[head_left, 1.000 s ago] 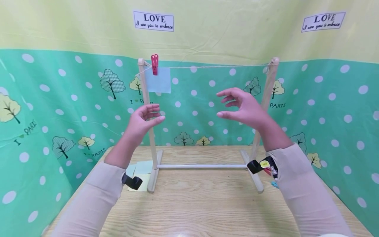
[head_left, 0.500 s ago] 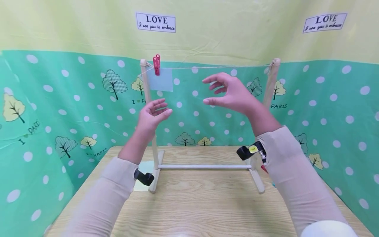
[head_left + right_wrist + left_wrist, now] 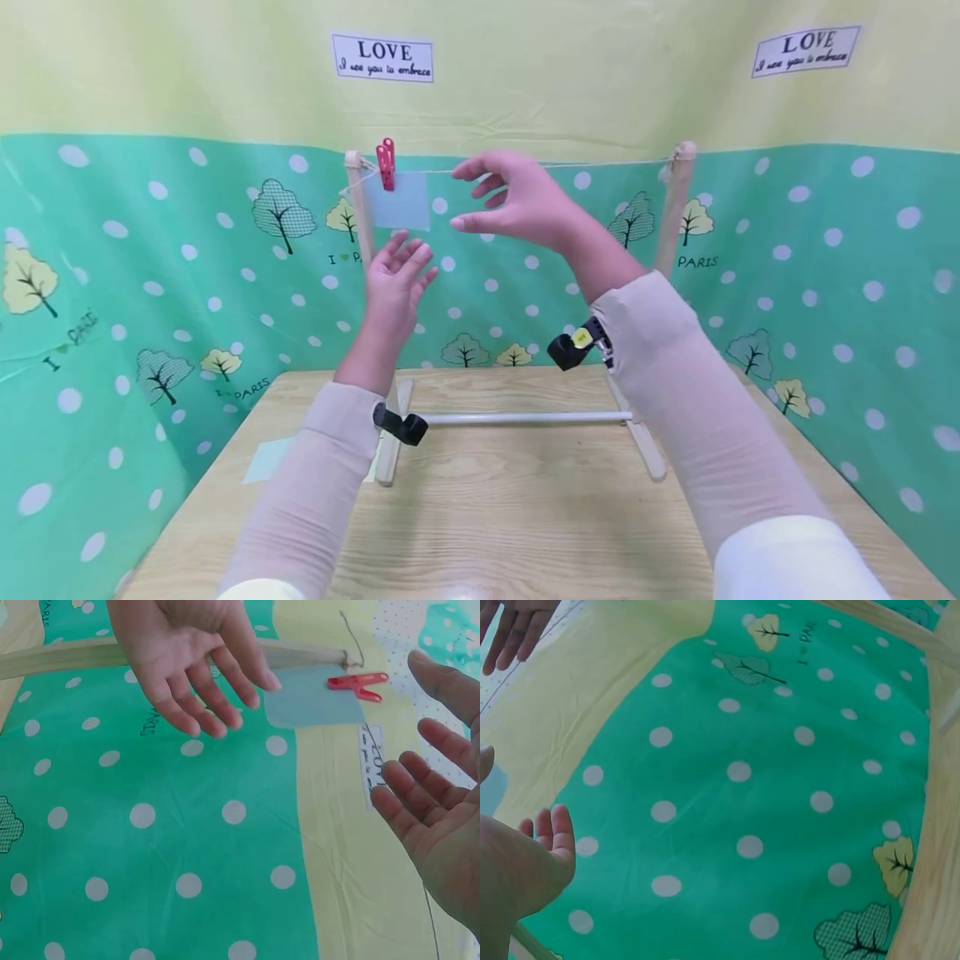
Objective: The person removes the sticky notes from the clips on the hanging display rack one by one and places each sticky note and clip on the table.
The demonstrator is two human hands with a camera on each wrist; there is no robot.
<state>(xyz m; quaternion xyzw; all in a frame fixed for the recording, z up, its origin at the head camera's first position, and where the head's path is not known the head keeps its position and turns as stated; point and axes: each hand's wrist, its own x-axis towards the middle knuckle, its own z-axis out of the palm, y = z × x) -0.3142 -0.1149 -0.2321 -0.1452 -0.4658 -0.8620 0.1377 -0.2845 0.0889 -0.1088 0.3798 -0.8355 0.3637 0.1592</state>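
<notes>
A pale blue sheet of paper (image 3: 408, 202) hangs at the left end of a string (image 3: 600, 163), held by a red clothespin (image 3: 386, 164). Just below the sheet is my left hand (image 3: 393, 279), fingers pointing up and relaxed, holding nothing. My right hand (image 3: 517, 200) is raised to the right of the sheet, thumb and fingers apart with a gap between them. The right wrist view shows the clothespin (image 3: 358, 685) on the paper (image 3: 311, 697), with the left hand (image 3: 191, 671) at the paper's edge and the right hand (image 3: 442, 787) nearby.
The string runs between two wooden posts (image 3: 675, 208) joined low down by a white bar (image 3: 525, 417). Light blue paper (image 3: 266, 461) lies on the wooden table (image 3: 480, 517) at left, partly behind the left sleeve. A patterned curtain (image 3: 480, 308) hangs behind.
My right hand has moved left and up toward the hanging sheet. My left hand has risen and shifted right to just under it. The sheet and clothespin stay on the string.
</notes>
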